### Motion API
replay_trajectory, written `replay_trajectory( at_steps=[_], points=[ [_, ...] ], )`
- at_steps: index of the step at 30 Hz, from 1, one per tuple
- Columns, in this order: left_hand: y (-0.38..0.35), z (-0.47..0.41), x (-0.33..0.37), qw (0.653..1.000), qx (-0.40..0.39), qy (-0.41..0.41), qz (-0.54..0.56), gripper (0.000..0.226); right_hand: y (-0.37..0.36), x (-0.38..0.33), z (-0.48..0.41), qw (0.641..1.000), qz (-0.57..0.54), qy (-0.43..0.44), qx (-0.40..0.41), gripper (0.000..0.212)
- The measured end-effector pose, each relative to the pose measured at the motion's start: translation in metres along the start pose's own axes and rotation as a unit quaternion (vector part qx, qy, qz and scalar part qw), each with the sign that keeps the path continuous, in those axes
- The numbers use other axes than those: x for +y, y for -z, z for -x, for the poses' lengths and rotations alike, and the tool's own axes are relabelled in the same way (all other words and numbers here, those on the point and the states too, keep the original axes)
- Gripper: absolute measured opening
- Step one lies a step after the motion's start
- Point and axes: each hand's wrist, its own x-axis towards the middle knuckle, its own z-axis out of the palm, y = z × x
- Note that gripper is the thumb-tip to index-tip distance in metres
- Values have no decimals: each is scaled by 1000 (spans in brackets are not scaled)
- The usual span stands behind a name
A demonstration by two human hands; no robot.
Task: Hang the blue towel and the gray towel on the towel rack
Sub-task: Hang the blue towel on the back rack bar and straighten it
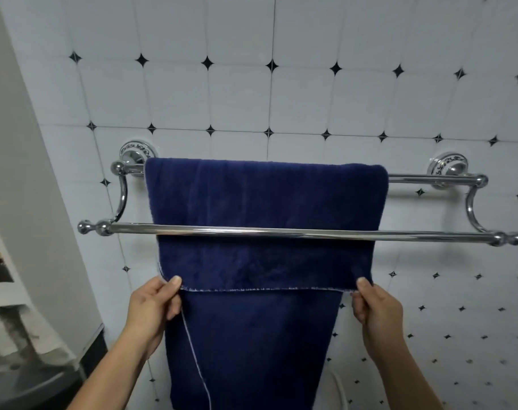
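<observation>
The blue towel (263, 202) hangs over the rear, upper bar of a chrome double towel rack (281, 233) fixed to the tiled wall. The towel passes behind the front bar, and its front flap ends in a white-stitched hem. My left hand (152, 304) pinches the hem's left corner between thumb and fingers. My right hand (376, 306) pinches the hem's right corner. A longer back layer of the towel hangs further down between my forearms. No gray towel is in view.
White wall tiles with small black diamonds (311, 99) fill the background. A grey wall edge (30, 202) stands at the left, with blurred shelves and a dark rounded object (30, 383) below it. A white hose (339, 386) shows at the lower right of the towel.
</observation>
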Motion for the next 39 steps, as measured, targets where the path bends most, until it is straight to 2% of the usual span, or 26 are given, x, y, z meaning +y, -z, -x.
replay_trajectory(
  at_steps=[9,17,20,26,29,31,33,35,37,39],
  points=[
    [37,47,-47,992,43,102,-52,31,25,62,56,991,76,-106,-9,51],
    [60,78,-64,981,31,169,-92,17,26,61,108,982,80,-169,23,51],
    [67,96,-74,976,25,188,-109,18,34,65,130,977,97,-186,33,51],
    [71,127,-84,963,24,241,-116,10,50,67,163,952,180,-244,32,54],
    [68,120,-66,963,3,236,-129,9,45,40,151,920,270,-284,-19,58],
    [63,108,-42,970,0,197,-143,19,44,12,136,888,395,-232,-17,69],
    [60,97,-8,978,52,90,-180,19,41,-26,118,881,458,-107,50,64],
    [56,88,37,969,117,-45,-211,18,29,-70,97,889,449,13,90,52],
    [45,82,87,961,128,-156,-191,20,12,-114,72,895,422,99,103,44],
    [25,74,139,948,126,-241,-168,13,-8,-156,48,891,405,166,118,41]
  ],
)
